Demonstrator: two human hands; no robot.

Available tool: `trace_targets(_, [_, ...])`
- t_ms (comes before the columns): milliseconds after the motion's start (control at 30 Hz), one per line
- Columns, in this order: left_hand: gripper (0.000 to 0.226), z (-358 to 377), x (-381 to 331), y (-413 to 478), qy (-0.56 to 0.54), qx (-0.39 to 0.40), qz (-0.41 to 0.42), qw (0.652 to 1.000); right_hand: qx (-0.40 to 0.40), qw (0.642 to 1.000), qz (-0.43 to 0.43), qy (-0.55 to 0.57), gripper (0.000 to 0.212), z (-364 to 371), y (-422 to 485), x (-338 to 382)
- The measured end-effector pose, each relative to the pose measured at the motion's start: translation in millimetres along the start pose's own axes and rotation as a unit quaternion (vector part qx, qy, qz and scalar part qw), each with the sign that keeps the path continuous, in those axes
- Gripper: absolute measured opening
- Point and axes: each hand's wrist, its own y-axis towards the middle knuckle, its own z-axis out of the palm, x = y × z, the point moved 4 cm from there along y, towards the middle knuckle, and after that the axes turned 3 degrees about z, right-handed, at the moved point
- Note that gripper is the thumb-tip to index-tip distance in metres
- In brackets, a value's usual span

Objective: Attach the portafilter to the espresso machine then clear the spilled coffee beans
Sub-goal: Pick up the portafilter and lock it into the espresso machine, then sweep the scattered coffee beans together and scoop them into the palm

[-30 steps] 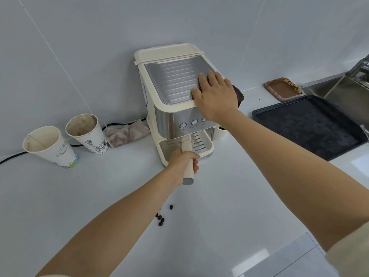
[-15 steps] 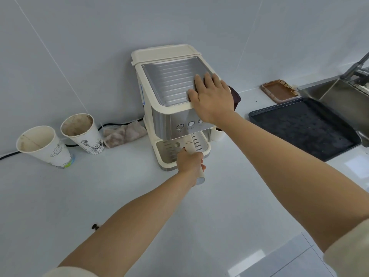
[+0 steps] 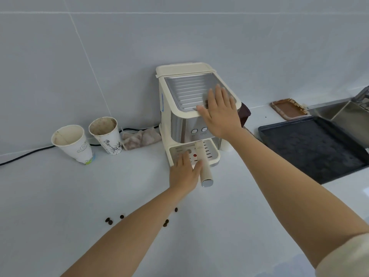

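Observation:
A cream and steel espresso machine (image 3: 175,124) stands against the tiled wall. The portafilter's cream handle (image 3: 204,166) sticks out toward me from under the machine's front, over the drip tray. My left hand (image 3: 184,172) hovers just left of the handle with fingers spread and nothing in it; its thumb is close to the handle. My right hand (image 3: 219,110) lies flat and open on the front right corner of the machine's ribbed steel top. Several dark coffee beans (image 3: 108,220) lie scattered on the white counter beside my left forearm, with a few more beans (image 3: 165,223) on its right side.
Two used paper cups (image 3: 73,144) (image 3: 106,134) and a crumpled cloth (image 3: 139,137) sit left of the machine, with a black cable behind them. A dark tray (image 3: 311,148), a small brown dish (image 3: 287,107) and a steel sink (image 3: 347,112) are to the right.
My left hand has let go of the portafilter handle and opened just to its left. The handle now points slightly right. The view has tilted up, showing more wall.

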Motion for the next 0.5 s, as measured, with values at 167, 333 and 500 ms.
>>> trace_targets(167, [0.066,-22.3,39.2,-17.5,0.127,-0.036,0.002,0.991,-0.01,0.998,-0.051,-0.017,0.072,17.1,-26.0,19.9])
trace_targets(333, [0.068,-68.0,76.5,-33.4,0.209,-0.106,-0.002,0.972,0.003,0.994,-0.101,-0.028,0.093,23.8,-45.6,46.3])
trace_targets(500, [0.069,-112.0,100.0,-54.3,0.247,-0.181,-0.017,0.952,0.029,0.985,-0.169,-0.014,0.095,38.3,-60.4,85.8])
